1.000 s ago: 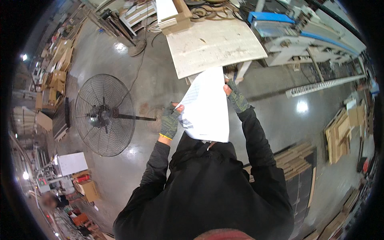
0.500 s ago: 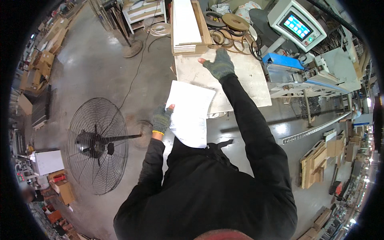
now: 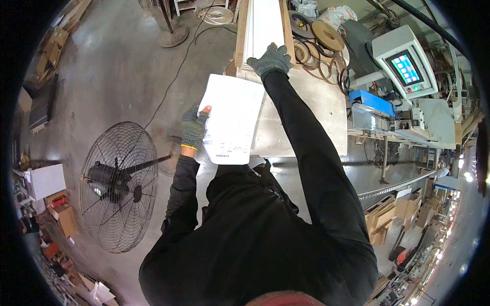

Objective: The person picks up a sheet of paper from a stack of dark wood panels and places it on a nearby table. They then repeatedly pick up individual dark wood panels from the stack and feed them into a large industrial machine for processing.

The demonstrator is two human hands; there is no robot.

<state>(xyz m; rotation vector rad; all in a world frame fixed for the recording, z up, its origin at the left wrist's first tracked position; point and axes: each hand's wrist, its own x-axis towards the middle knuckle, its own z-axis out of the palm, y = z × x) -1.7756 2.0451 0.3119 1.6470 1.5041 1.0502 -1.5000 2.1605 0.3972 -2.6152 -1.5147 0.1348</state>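
Observation:
My left hand point(image 3: 194, 127), in a grey-green knitted glove with a yellow cuff edge, is closed on the left edge of white paper sheets point(image 3: 232, 120). Its bare thumb lies over the paper, which bears faint print and hangs in front of my body. My right hand point(image 3: 272, 61), in a similar glove, reaches forward onto the near end of long white boards point(image 3: 268, 23). Its fingers are apart and rest on the top board, the thumb stretched to the left. The boards lie between wooden strips on a pale worktable point(image 3: 311, 112).
Rolls of edge banding point(image 3: 327, 35) lie right of the boards. A machine with a lit control screen point(image 3: 407, 69) stands at the right. A large floor fan point(image 3: 118, 186) stands to my left, near a cable point(image 3: 176, 76) on the floor. Stacked panels point(image 3: 380, 214) are at lower right.
My right hand has come from above the bare tabletop onto the boards' near end. The paper, still in my left hand, sits higher and straighter. The whole view has shifted.

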